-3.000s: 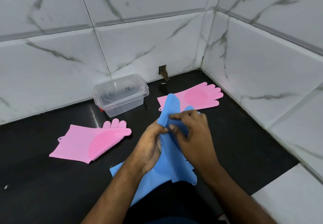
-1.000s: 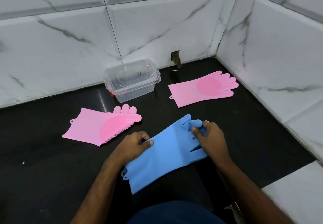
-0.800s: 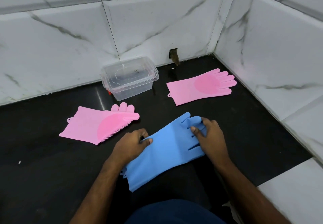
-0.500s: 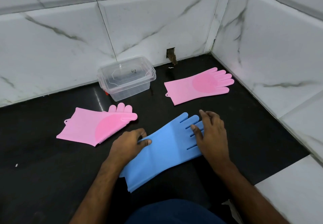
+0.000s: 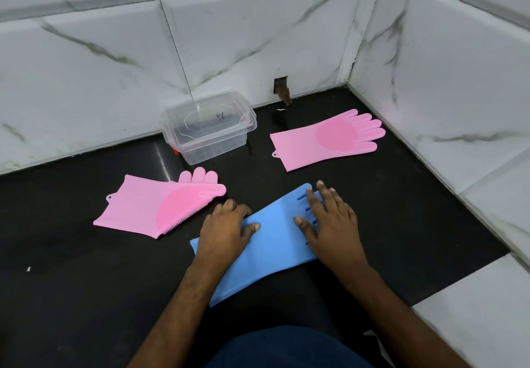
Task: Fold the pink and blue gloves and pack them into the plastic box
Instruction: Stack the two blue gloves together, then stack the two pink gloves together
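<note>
A blue glove (image 5: 275,232) lies flat on the black floor in front of me, its fingers pointing up and right. My left hand (image 5: 226,231) rests on the glove's left edge, thumb on top. My right hand (image 5: 329,224) lies flat, fingers spread, over the glove's finger end. Neither hand grips it. One pink glove (image 5: 155,205) lies to the left, partly folded over with its bristled palm showing. A second pink glove (image 5: 327,139) lies flat at the back right. The clear plastic box (image 5: 208,126) stands against the back wall with its lid on.
White marble-tiled walls close in the back and right sides, meeting in a corner. A small hole (image 5: 282,89) is in the back wall near the box. A white tile step (image 5: 476,324) borders the black floor at the lower right. My dark blue trouser knee (image 5: 286,347) is at the bottom.
The blue glove went from being held up in both hands to lying flat on the floor. My right hand let go of its fingers and now presses flat on them.
</note>
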Action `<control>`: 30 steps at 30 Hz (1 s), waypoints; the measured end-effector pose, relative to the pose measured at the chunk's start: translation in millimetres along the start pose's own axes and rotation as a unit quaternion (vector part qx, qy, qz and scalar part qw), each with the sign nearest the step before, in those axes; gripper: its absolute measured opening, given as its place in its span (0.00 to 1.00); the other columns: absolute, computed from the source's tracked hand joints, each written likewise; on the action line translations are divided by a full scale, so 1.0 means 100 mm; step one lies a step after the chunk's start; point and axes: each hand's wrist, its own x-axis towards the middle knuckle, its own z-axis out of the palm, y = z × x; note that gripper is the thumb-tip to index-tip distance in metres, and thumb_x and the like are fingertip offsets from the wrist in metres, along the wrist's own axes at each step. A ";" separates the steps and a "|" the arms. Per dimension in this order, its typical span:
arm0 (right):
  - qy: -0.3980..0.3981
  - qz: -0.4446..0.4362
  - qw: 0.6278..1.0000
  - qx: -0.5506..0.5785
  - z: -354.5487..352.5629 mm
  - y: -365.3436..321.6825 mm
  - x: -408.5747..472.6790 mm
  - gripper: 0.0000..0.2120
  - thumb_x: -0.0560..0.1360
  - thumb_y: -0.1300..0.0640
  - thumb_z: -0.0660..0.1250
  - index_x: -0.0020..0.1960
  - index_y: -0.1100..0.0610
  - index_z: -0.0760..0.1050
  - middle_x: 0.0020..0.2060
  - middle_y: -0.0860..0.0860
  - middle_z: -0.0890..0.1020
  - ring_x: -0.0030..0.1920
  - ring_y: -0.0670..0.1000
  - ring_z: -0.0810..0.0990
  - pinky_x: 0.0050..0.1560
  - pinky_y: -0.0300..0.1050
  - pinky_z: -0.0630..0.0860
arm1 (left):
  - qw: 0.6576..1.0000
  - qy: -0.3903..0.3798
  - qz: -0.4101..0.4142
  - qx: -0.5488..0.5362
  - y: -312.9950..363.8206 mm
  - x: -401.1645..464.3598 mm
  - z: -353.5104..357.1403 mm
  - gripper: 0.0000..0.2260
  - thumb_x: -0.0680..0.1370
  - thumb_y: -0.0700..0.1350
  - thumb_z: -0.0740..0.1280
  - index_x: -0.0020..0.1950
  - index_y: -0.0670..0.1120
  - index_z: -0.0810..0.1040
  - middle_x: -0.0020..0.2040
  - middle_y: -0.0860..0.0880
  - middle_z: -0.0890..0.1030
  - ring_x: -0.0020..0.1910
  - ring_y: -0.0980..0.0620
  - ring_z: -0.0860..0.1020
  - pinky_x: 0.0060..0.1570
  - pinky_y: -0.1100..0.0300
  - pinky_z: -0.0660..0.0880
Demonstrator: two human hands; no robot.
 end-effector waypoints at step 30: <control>-0.017 -0.021 0.994 -0.109 -0.02 -0.53 1.46 0.14 0.80 0.65 0.60 0.65 0.59 0.72 0.62 0.59 0.74 0.59 0.59 0.75 0.54 0.51 0.76 | 0.988 0.105 0.025 -0.109 0.05 0.58 -0.17 0.18 0.80 0.49 0.69 0.69 0.49 0.77 0.63 0.50 0.78 0.61 0.48 0.76 0.62 0.49 0.73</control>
